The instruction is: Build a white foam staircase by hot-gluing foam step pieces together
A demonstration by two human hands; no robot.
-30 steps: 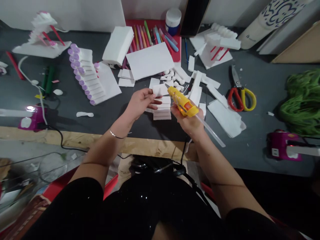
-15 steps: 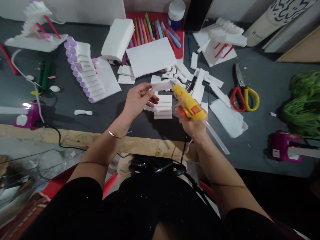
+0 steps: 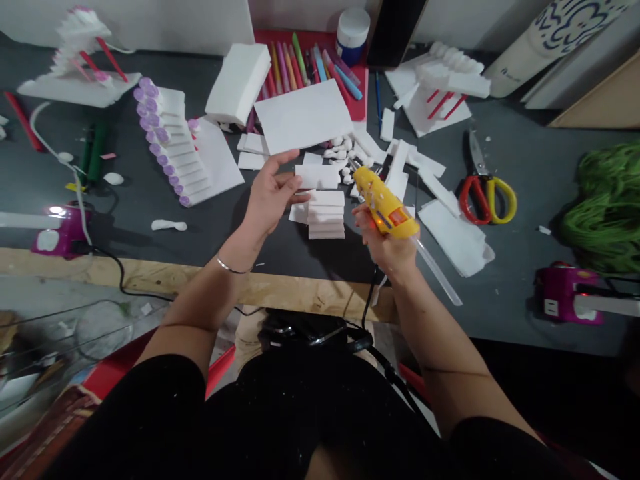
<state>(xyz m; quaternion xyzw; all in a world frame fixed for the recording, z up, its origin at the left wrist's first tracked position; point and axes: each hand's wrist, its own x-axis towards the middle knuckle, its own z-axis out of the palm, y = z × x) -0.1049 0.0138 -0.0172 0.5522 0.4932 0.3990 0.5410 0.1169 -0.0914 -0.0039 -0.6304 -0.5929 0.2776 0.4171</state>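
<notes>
My left hand point(image 3: 273, 193) pinches the left end of a small white foam strip point(image 3: 318, 177) between thumb and fingers. Just below the strip lies a little stepped stack of white foam pieces point(image 3: 326, 215). In my right hand point(image 3: 385, 241) is a yellow hot glue gun point(image 3: 384, 203), its nozzle pointing up and left, a little apart from the strip's right end. A clear glue stick point(image 3: 439, 272) sticks out of the gun's back. Beyond the strip sit several small white lumps point(image 3: 342, 150).
A stepped foam model with purple discs point(image 3: 163, 137) stands at left. Red-and-yellow-handled scissors point(image 3: 487, 199), foam scraps point(image 3: 450, 230) and green cord point(image 3: 603, 210) lie at right. Markers point(image 3: 285, 63) and a white foam sheet point(image 3: 305, 115) are at the back. Purple power sockets point(image 3: 567, 293) sit on the table.
The glue gun's nozzle has moved right, away from the strip. The strip has tilted so more of its broad face shows, and my left index finger has lifted.
</notes>
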